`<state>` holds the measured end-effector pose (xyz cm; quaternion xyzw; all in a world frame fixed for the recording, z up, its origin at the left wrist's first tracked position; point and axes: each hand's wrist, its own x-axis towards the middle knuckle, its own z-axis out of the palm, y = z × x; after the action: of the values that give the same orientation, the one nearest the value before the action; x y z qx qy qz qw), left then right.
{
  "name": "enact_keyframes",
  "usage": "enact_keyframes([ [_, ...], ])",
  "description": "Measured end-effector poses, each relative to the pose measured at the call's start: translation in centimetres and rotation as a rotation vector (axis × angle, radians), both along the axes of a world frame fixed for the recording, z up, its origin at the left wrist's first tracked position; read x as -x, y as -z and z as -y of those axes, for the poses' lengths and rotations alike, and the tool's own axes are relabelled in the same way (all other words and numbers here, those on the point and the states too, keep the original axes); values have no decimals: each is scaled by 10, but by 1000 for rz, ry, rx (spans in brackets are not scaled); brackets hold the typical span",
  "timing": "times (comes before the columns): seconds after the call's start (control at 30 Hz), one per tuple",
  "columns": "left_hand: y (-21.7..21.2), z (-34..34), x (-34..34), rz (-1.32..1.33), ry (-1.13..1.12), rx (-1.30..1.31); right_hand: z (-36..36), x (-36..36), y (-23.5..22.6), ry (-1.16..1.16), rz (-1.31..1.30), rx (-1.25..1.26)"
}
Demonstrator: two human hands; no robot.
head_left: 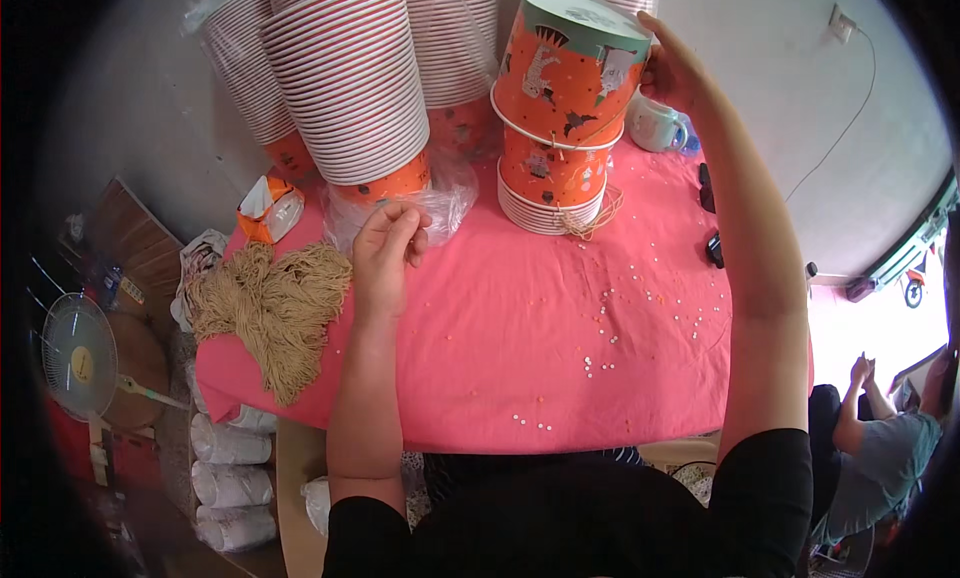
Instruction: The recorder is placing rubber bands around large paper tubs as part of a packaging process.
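My right hand (680, 73) grips the upper right side of an orange paper bucket (570, 83), thumb at its green base. The bucket is upside down, resting on a shorter stack of nested orange buckets (550, 198) with white rims. A thin cord handle hangs at its rim, and loose tan cords (600, 216) trail from the stack below. My left hand (388, 240) hovers above the table, fingers curled in, with nothing visible in them. Just beyond it stands a tall leaning stack of nested buckets (350, 83), its foot in clear plastic wrap (455, 200).
A bundle of tan cords (275, 308) lies on the pink tablecloth (480, 358), near an orange-white packet (268, 208). Small white paper dots are scattered at right. A white mug (655, 126) stands behind. A fan (80, 356) is at left; another person (880, 458) sits at right.
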<state>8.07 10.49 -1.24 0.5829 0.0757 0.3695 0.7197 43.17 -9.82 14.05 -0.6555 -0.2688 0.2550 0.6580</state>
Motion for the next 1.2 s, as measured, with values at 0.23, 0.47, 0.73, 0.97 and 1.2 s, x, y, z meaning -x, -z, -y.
enact_keyframes([
  [0.23, 1, -2, 3, 5, 8, -46, -8, -1, 15, -5, -18, 87],
  [0.47, 1, 0, 1, 1, 20, -49, -10, 2, 38, -53, -60, 224],
  [0.73, 0, 1, 0, -14, 35, -52, -12, 1, 63, -22, -171, 240],
  [0.97, 2, 1, 0, -29, 20, -92, -17, -10, 63, -15, -151, 225],
  [1.2, -1, 2, 1, -69, -5, -105, -18, -13, 61, -85, -162, 300],
])
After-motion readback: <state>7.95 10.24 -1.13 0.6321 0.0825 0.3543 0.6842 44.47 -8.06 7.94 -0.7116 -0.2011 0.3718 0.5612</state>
